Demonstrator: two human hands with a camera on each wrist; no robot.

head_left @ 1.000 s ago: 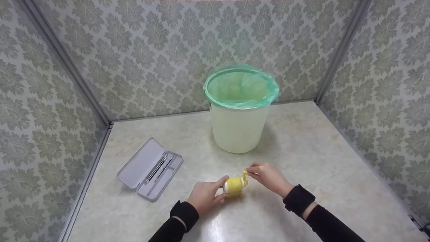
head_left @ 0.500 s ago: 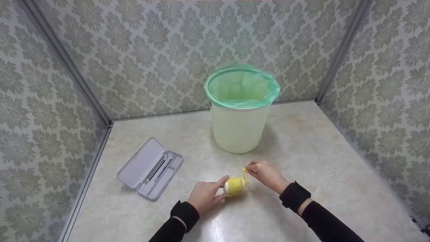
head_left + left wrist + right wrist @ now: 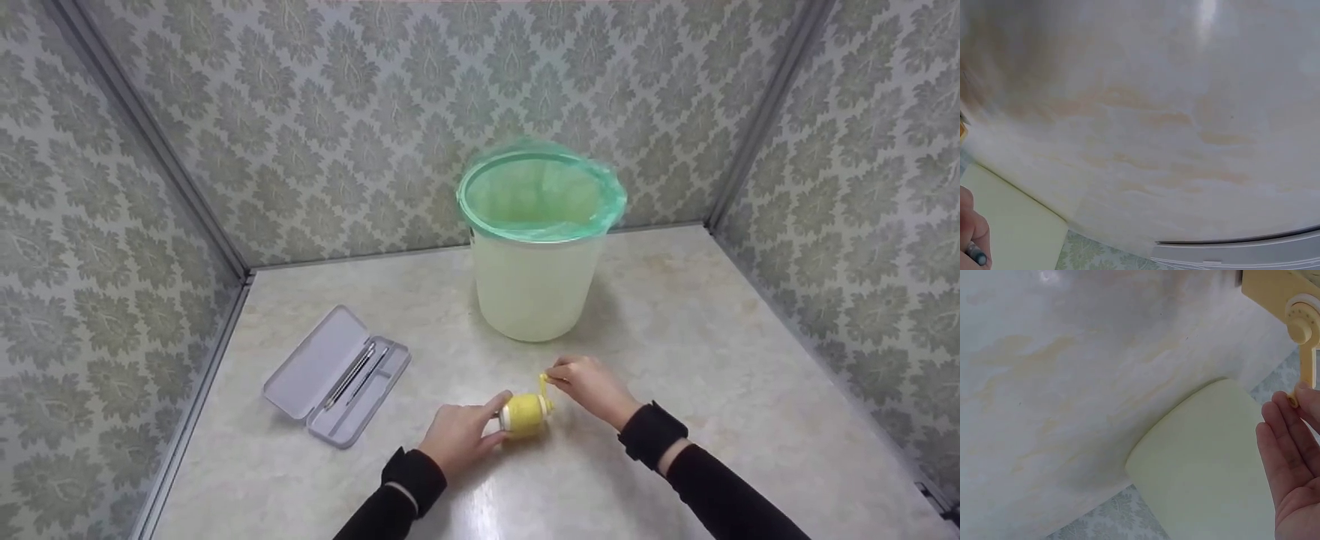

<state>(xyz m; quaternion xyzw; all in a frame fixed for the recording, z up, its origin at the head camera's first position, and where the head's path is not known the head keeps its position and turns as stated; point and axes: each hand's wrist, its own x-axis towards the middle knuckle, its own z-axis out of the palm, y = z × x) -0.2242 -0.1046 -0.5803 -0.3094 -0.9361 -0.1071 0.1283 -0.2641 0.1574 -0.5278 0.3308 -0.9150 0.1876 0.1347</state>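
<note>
A yellow hand-crank pencil sharpener [image 3: 523,415] lies low over the table, crank side to the right. My left hand [image 3: 459,442] grips its white left end between thumb and forefinger. In the left wrist view, curled fingers [image 3: 967,225] show at the lower left corner, with the dark rounded end of a pencil-like stick [image 3: 978,256] poking out; the rest of it is hidden. My right hand [image 3: 592,386] pinches the knob of the crank [image 3: 544,386], which points up and away. The right wrist view shows the yellow crank arm [image 3: 1307,363] running to thumb and forefinger.
A pale bin [image 3: 534,292] lined with a green bag [image 3: 615,202] stands behind the hands. At the left, a lavender pencil case [image 3: 319,364] lies open with pencil-like sticks [image 3: 358,375] in it. Patterned walls [image 3: 360,112] enclose the table [image 3: 712,360] at back and sides.
The right hand has shifted slightly left and away from me, swinging the crank knob a little the same way. The left hand and sharpener stay almost in place.
</note>
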